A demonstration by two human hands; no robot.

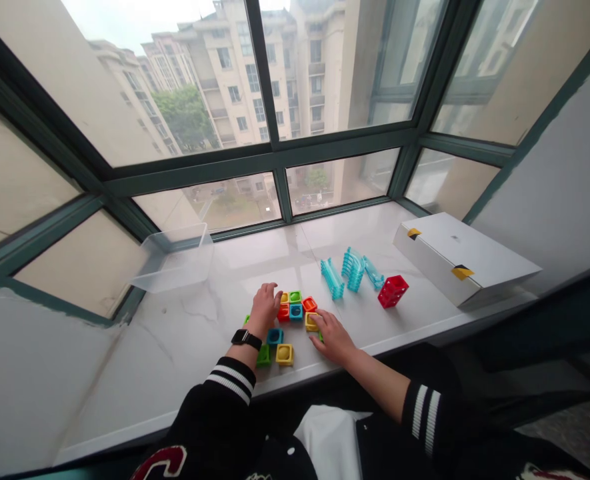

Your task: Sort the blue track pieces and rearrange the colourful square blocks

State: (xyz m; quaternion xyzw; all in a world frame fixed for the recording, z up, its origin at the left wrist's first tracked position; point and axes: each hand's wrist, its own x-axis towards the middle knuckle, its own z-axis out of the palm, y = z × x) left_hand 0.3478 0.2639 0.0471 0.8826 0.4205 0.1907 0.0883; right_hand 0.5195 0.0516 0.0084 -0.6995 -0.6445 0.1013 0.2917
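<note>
My left hand rests at the left of a cluster of small colourful plastic blocks, its fingers apart and holding nothing. My right hand lies open on the sill, its fingertips against a yellow block. Near my left wrist sit a blue block, a green block and a yellow square block. Farther right stand several teal ribbed plastic ramp pieces and a red lattice cube.
The pieces lie on a white marble window sill below a green-framed window. A clear plastic bin stands at the left, and a white cardboard box with yellow-black tape lies at the right.
</note>
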